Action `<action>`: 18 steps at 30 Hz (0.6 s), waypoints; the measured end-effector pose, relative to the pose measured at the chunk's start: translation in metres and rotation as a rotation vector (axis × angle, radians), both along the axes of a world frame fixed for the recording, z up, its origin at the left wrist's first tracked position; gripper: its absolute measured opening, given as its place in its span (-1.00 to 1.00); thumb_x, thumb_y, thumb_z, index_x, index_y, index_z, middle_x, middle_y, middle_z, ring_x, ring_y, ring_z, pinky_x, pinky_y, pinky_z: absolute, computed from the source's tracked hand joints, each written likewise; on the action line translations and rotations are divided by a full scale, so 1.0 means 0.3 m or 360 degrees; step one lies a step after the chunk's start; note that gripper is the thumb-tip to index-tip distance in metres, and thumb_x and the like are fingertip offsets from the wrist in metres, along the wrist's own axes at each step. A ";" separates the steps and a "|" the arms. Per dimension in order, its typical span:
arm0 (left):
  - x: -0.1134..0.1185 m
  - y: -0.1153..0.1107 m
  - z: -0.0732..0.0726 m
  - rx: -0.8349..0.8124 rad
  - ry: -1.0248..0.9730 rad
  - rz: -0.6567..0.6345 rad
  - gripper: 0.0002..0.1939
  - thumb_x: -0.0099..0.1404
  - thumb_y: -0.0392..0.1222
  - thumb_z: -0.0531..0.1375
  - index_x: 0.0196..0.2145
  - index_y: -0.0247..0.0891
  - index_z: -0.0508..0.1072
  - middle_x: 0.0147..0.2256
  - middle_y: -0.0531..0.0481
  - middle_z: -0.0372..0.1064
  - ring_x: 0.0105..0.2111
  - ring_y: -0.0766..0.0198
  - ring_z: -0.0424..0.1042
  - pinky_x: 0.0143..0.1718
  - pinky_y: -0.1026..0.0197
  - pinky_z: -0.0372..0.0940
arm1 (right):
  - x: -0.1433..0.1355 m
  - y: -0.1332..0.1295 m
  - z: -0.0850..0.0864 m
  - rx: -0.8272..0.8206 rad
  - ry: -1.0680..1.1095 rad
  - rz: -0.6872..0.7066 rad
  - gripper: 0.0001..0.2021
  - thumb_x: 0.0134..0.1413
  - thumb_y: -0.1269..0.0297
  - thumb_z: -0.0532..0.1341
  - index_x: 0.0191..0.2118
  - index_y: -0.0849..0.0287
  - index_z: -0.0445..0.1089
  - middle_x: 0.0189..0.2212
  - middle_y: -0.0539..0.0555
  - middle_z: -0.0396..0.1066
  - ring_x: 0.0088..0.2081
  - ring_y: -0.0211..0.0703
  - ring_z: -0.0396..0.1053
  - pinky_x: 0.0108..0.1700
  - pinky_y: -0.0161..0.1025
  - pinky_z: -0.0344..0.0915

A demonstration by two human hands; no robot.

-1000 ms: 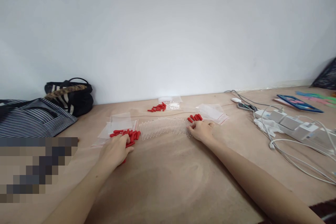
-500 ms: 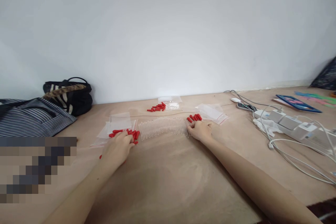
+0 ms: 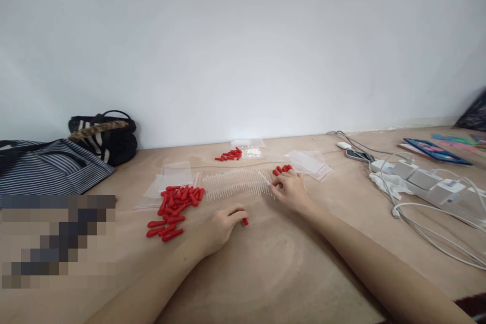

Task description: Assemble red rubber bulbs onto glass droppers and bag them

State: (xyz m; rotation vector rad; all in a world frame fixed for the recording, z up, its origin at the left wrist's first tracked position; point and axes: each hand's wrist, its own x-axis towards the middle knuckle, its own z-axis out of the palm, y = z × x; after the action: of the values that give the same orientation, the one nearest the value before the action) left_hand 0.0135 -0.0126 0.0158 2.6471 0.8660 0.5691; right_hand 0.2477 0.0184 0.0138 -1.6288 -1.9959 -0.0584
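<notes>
My left hand point(image 3: 225, 223) is closed on a red rubber bulb point(image 3: 245, 221), whose end sticks out past the fingertips, above the bare brown table. At the right end of a row of thin clear tubes point(image 3: 235, 183), my right hand point(image 3: 290, 190) pinches one clear tube point(image 3: 266, 180), which slants up to the left. Several red bulbs point(image 3: 283, 169) lie just behind my right hand. A larger pile of red bulbs point(image 3: 172, 207) spreads to the left of the row, partly on plastic bags point(image 3: 174, 174).
Behind the row lie a small red pile point(image 3: 230, 154) and a bag with clear pieces point(image 3: 252, 152). A clear bag point(image 3: 309, 163) is at right, then a power strip point(image 3: 425, 179) with cables. Striped fabric point(image 3: 56, 164) and a black bag point(image 3: 110, 136) stand left.
My left hand has moved right from the large red pile, with one red bulb in its fingers. My right hand now has a tube tilted up from the row.
</notes>
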 end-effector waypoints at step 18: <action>0.045 -0.010 -0.026 -0.0110 -0.0106 0.0748 -0.93 0.12 -0.22 0.08 -0.39 -0.24 0.26 -0.48 0.04 0.31 -0.46 0.25 0.33 -0.42 0.22 0.21 | 0.034 -0.041 0.032 -0.0245 -0.0447 0.0616 -0.82 0.06 0.18 0.12 -0.40 0.13 0.40 -0.41 0.04 0.38 -0.23 -0.14 0.18 -0.19 -0.15 -0.15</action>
State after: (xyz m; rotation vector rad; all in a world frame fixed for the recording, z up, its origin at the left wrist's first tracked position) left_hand 0.0270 -0.0155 0.0079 2.3477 1.4697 0.7138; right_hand 0.2578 0.0062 0.0233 -1.3517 -2.5566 0.0130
